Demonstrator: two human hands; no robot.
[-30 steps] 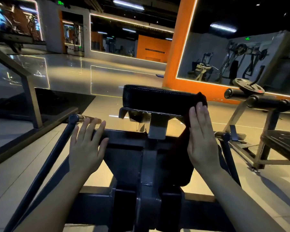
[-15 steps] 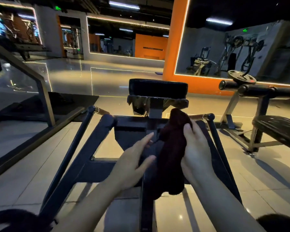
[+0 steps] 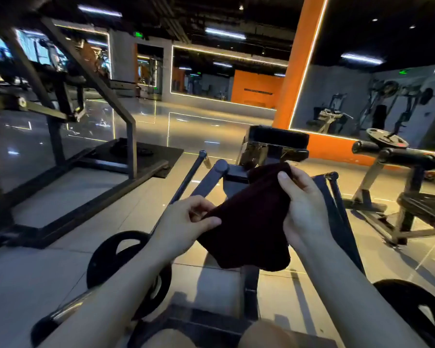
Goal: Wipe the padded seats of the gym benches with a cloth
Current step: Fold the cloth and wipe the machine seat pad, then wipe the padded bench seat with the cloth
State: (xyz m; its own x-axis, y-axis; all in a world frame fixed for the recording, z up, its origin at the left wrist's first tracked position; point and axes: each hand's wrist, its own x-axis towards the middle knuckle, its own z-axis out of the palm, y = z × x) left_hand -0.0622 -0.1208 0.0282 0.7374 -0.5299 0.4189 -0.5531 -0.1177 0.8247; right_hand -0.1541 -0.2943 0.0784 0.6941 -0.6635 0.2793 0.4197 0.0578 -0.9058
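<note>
Cloth [image 3: 246, 227]: dark maroon, held in the air between both hands, above the black frame [image 3: 239, 175] of the machine and clear of any padding; its lower edge hangs loose in a rounded fold.
Left hand [image 3: 186, 222]: fingers curled, thumb and forefinger pinching the cloth's left edge.
Right hand [image 3: 304, 209]: fingers wrapped behind the cloth's upper right part, thumb laid over the front — a firm grasp.
Black pad [image 3: 279, 138]: small padded block on a metal bracket at the far end of the frame, beyond the cloth and not touched by it or by either hand.
Frame arms: two dark bars spread outward from the centre, each ending in a capped handle, the left handle [image 3: 202, 154] and the right handle [image 3: 333, 175].
Weight plates: one black plate [image 3: 126, 262] low on the left, partly hidden by the left forearm; a second plate [image 3: 417, 310] at the lower right edge.
Adjacent bench [image 3: 427, 209]: dark seat on a metal stand at the right, with roller pads [image 3: 399, 154] above it and a plate [image 3: 387, 141] resting behind — well apart from the hands.
Left side: an angled steel rack [image 3: 91, 79] standing on a dark mat [image 3: 146, 154].
Floor [image 3: 60, 209]: glossy pale tiles showing light reflections.
Background: an orange pillar [image 3: 296, 66] with lit edge strips; further machines, dim, by the grey wall.
</note>
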